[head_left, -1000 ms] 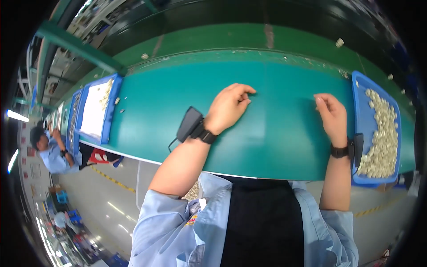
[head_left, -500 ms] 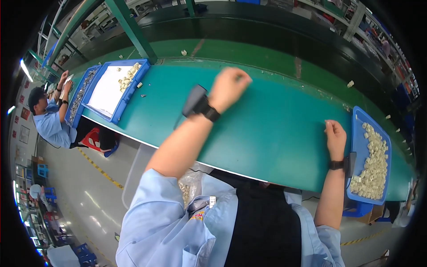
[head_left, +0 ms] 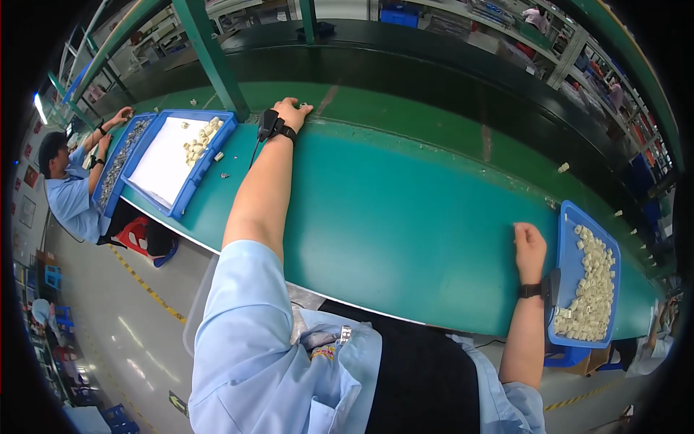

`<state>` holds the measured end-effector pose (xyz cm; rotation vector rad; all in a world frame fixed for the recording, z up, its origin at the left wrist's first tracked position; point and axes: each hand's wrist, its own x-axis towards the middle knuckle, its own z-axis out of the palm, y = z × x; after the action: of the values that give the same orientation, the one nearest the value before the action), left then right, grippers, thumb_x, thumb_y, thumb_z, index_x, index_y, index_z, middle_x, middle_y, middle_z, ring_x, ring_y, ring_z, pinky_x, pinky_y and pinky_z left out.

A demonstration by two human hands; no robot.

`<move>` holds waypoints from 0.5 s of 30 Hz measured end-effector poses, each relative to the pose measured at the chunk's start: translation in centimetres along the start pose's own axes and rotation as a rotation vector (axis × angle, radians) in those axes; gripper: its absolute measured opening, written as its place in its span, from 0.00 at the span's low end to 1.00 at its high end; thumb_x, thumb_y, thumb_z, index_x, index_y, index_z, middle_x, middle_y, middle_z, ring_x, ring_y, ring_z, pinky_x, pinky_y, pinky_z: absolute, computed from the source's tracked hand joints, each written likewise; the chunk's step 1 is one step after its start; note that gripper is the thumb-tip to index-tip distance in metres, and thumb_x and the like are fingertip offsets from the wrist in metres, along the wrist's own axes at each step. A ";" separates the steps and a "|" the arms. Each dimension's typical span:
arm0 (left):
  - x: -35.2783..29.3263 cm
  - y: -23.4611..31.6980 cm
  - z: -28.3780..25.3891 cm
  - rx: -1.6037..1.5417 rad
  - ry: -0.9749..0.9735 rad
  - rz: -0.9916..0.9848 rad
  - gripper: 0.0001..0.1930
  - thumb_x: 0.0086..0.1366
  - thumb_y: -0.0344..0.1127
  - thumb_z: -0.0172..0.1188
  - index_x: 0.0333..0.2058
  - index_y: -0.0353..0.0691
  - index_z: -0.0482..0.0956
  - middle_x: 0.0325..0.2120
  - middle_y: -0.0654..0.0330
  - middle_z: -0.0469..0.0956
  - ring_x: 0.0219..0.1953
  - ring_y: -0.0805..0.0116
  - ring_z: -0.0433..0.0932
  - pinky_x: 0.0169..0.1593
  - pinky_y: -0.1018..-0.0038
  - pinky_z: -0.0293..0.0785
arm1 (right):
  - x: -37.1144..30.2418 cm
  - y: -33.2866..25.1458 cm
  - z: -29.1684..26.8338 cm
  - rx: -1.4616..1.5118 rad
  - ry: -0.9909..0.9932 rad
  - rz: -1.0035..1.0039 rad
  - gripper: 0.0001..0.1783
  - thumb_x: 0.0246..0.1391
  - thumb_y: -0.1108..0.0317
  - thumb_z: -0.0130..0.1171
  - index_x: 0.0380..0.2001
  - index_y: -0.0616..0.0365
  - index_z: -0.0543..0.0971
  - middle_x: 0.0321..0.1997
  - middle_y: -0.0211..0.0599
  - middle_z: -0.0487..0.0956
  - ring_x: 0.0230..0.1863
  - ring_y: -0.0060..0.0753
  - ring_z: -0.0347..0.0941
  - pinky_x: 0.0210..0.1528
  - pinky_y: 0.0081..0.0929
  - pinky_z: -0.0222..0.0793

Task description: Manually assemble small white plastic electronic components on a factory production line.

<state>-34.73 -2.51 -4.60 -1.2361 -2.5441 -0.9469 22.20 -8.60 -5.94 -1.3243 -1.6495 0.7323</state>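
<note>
My left hand [head_left: 292, 113] reaches out over the green conveyor belt [head_left: 405, 108] at the far side of the bench. Its thumb and forefinger close around a small cream plastic part [head_left: 303, 106]. A black strap with a small device sits on that wrist. Above the bench at the right, my right hand [head_left: 530, 249] is closed, thumb and fingers curled together; whatever may be inside is hidden. Beside it stands a blue tray [head_left: 566, 275] filled with several cream plastic parts [head_left: 591, 293].
At the left, a blue tray [head_left: 137, 181] holds white sheet and several cream parts; a neighbouring blue tray [head_left: 119, 163] has small metal pieces. A co-worker [head_left: 72, 181] sits beyond. A green post [head_left: 210, 58] rises behind. Another cream part [head_left: 564, 168] lies on the belt.
My left hand has moved left and away from me, from above the bench to the cream part on the belt. My right hand stays near the tray, still closed.
</note>
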 end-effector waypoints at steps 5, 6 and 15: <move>0.3 -0.2 0.4 -0.067 -0.134 0.050 0.23 0.49 0.51 0.62 0.40 0.42 0.77 0.30 0.55 0.78 0.35 0.60 0.77 0.41 0.67 0.71 | 0.1 0.0 0.1 0.003 -0.002 0.018 0.10 0.55 0.66 0.53 0.29 0.62 0.77 0.20 0.22 0.71 0.22 0.10 0.62 0.23 0.11 0.57; 0.0 0.1 0.3 -0.120 -0.123 0.073 0.21 0.49 0.50 0.63 0.38 0.42 0.77 0.29 0.56 0.78 0.33 0.60 0.77 0.40 0.67 0.72 | 0.1 -0.1 0.1 0.017 0.006 0.019 0.10 0.55 0.65 0.53 0.29 0.62 0.77 0.20 0.22 0.71 0.21 0.10 0.62 0.23 0.11 0.57; -8.7 7.0 -1.7 -0.702 -0.286 0.406 0.09 0.54 0.35 0.61 0.28 0.36 0.73 0.21 0.62 0.75 0.26 0.75 0.73 0.32 0.79 0.69 | -1.8 -5.9 -2.1 0.148 0.071 -0.054 0.10 0.56 0.65 0.53 0.34 0.61 0.77 0.23 0.22 0.72 0.23 0.12 0.63 0.25 0.12 0.59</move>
<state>-24.11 -6.00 -3.41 -2.0968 -2.0322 -1.7218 21.52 -12.00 -0.41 -1.1842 -1.5379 0.7517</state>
